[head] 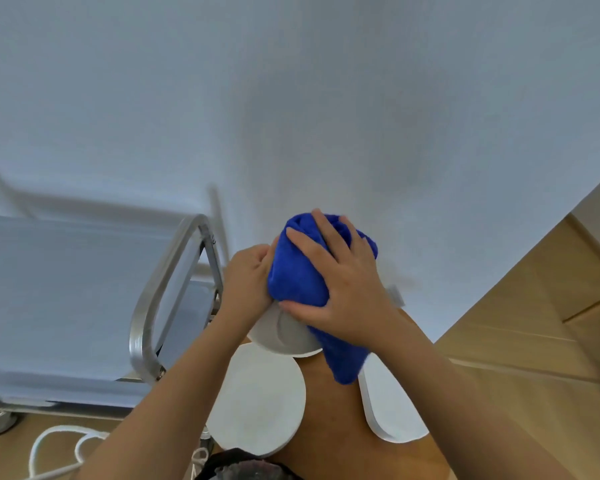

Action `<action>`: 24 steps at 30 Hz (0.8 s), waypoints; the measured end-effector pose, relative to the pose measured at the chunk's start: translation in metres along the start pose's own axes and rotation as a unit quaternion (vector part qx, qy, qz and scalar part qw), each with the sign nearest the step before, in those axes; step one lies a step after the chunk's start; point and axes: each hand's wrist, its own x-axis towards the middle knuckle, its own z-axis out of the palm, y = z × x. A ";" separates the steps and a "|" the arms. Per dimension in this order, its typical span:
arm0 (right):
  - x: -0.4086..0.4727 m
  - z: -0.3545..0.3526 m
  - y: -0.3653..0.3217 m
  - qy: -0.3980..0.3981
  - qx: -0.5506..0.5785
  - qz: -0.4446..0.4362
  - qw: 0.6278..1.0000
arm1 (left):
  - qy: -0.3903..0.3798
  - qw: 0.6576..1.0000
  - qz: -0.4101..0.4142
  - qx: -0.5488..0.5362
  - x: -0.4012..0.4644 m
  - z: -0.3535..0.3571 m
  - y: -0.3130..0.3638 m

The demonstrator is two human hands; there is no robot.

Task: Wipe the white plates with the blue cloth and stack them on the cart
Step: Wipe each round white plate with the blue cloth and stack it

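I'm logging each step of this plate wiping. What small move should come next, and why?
Probably sweep the right hand and cloth on across the plate that the left hand grips. The cloth covers most of the plate, whose near rim is bare, and the cart at the left shows no plates.

Head-worn view, steeply downward, close.
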 end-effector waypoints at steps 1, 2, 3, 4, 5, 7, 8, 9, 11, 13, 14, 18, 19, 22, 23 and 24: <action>0.002 0.000 0.004 -0.010 0.030 0.011 0.999 | -0.004 1.000 0.000 0.003 -0.003 0.000 -0.001; 0.003 -0.001 0.009 -0.017 0.065 0.022 0.997 | 0.000 1.000 0.001 0.015 -0.005 -0.001 -0.003; 0.003 -0.003 0.016 -0.019 0.112 0.039 0.993 | 0.008 0.999 0.004 0.034 -0.007 -0.002 -0.004; 0.003 -0.007 0.023 -0.015 0.169 0.066 0.983 | 0.020 0.999 0.004 0.049 -0.008 -0.005 -0.005; 0.002 -0.011 0.031 -0.007 0.228 0.097 0.969 | 0.037 0.998 -0.004 0.047 -0.009 -0.008 -0.005; -0.002 -0.015 0.048 0.020 0.328 0.138 0.934 | 0.073 0.997 -0.025 0.001 -0.008 -0.015 -0.005; -0.005 -0.014 0.054 0.039 0.357 0.144 0.922 | 0.083 0.996 -0.036 -0.022 -0.007 -0.018 -0.005; -0.007 -0.012 0.058 0.059 0.373 0.147 0.914 | 0.088 0.994 -0.048 -0.036 -0.006 -0.019 -0.004; -0.011 -0.007 0.063 0.087 0.386 0.158 0.905 | 0.088 0.991 -0.076 -0.069 -0.007 -0.018 -0.003; -0.017 -0.002 0.069 0.096 0.399 0.182 0.894 | 0.096 0.982 -0.117 -0.115 -0.010 -0.017 -0.003; -0.021 0.000 0.070 0.101 0.411 0.193 0.885 | 0.106 0.975 -0.139 -0.140 -0.012 -0.016 -0.004; -0.035 0.012 0.068 0.145 0.465 0.219 0.845 | 0.156 0.927 -0.229 -0.250 -0.011 -0.010 0.002; -0.039 0.016 0.065 0.160 0.480 0.237 0.829 | 0.164 0.912 -0.245 -0.285 -0.012 -0.006 0.003; -0.047 0.034 0.047 0.185 0.533 0.317 0.762 | 0.162 0.883 -0.263 -0.353 -0.017 0.007 0.008; -0.047 0.039 0.041 0.200 0.553 0.343 0.732 | 0.156 0.880 -0.272 -0.357 -0.018 0.010 0.009; -0.047 0.042 0.037 0.221 0.569 0.363 0.704 | 0.143 0.882 -0.276 -0.354 -0.019 0.010 0.010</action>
